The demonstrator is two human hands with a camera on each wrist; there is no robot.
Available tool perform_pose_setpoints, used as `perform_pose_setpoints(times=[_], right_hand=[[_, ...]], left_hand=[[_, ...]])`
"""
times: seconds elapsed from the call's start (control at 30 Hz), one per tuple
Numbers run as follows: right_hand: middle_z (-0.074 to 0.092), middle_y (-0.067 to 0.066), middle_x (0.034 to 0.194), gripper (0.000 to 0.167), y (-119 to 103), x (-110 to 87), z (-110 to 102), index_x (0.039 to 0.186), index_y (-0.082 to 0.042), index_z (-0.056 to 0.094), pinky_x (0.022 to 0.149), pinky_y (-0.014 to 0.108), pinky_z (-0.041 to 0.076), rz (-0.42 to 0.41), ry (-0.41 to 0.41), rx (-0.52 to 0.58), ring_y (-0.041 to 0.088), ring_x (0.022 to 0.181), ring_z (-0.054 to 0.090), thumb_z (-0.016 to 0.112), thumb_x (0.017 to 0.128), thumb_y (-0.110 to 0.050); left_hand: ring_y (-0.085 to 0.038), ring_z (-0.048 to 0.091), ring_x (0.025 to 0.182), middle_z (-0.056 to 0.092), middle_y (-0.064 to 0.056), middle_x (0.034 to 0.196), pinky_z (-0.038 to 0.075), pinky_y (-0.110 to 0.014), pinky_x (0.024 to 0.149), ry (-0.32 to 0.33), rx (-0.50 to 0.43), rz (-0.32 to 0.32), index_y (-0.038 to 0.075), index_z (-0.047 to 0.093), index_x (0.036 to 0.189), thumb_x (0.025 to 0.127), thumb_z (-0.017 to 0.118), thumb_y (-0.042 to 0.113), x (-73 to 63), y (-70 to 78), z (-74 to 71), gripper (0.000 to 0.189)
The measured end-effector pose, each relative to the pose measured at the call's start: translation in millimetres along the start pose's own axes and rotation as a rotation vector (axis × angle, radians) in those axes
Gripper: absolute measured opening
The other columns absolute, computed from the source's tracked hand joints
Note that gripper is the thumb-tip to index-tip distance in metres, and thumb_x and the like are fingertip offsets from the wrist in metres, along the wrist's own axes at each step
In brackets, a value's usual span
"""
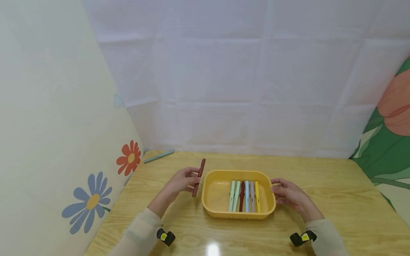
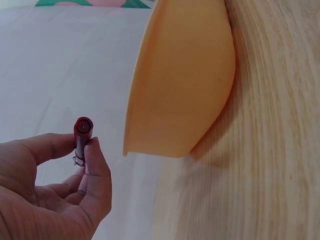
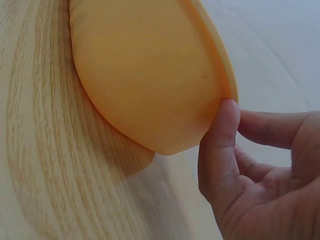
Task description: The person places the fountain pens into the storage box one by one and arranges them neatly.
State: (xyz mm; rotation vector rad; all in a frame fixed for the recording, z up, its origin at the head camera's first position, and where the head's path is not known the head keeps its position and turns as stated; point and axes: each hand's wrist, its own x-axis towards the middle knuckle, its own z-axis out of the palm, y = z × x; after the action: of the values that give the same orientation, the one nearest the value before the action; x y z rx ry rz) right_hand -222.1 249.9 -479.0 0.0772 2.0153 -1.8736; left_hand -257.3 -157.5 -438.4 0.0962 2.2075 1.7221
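Observation:
My left hand (image 1: 184,180) pinches a dark red pen (image 1: 199,177) between thumb and fingers, just left of a yellow tray (image 1: 206,212). In the left wrist view the pen (image 2: 82,132) points one end at the camera, and its metal clip shows below. On the other side, my right hand (image 1: 289,195) grips the tray's right rim, with thumb and a finger at the edge in the right wrist view. Inside the tray several pens lie side by side: two light green pens (image 1: 234,196), a dark red one (image 1: 242,196), and light blue, mauve and yellow (image 1: 257,196) ones.
A blue-grey pen (image 1: 158,156) lies at the table's back left, close to the white cloth backdrop (image 1: 208,89). The tray stands on a wooden table (image 1: 320,185). A flower-printed wall (image 1: 96,142) borders the left side, and another printed panel stands at right.

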Motion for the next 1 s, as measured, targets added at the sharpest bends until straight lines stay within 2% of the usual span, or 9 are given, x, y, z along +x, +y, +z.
perform_pose_setpoints(times=[0.27,0.53,0.8,1.0], right_hand=[[0.065,0.004,0.103,0.053,-0.4,0.3,-0.2,0.144,0.007,0.039,0.068,0.027,0.059,-0.005,-0.006,0.002,0.015,0.084,0.063,0.061,0.101,-0.014],[0.065,0.004,0.101,0.052,1.7,0.5,-0.9,0.143,0.008,0.039,0.068,0.028,0.059,-0.01,-0.014,0.013,0.015,0.084,0.063,0.06,0.101,-0.013],[0.065,0.004,0.103,0.053,0.9,-0.5,0.1,0.145,0.008,0.038,0.068,0.028,0.059,-0.012,-0.003,0.012,0.016,0.084,0.063,0.06,0.101,-0.013],[0.066,0.003,0.099,0.052,1.3,0.1,-1.2,0.143,0.008,0.038,0.068,0.028,0.058,-0.023,-0.026,0.014,0.015,0.084,0.063,0.06,0.101,-0.013]], left_hand=[[-0.027,0.067,0.087,0.063,-0.015,0.107,0.061,-0.038,0.073,-0.025,0.011,0.018,-0.006,0.051,0.139,0.097,0.064,0.007,-3.2,2.3,12.2,0.046],[-0.033,0.067,0.092,0.06,-0.013,0.103,0.061,-0.036,0.071,-0.075,0.013,0.036,-0.007,0.052,0.138,0.097,0.063,0.007,-8.7,5.7,25.8,0.045],[-0.019,0.065,0.081,0.059,-0.014,0.105,0.061,-0.036,0.069,-0.11,0.011,0.058,-0.008,0.053,0.135,0.096,0.065,0.006,-12.8,9.7,36.8,0.043],[-0.019,0.065,0.08,0.058,-0.014,0.106,0.062,-0.035,0.068,-0.129,0.015,0.048,-0.008,0.054,0.133,0.096,0.065,0.006,-17.2,12.1,43.9,0.041]])
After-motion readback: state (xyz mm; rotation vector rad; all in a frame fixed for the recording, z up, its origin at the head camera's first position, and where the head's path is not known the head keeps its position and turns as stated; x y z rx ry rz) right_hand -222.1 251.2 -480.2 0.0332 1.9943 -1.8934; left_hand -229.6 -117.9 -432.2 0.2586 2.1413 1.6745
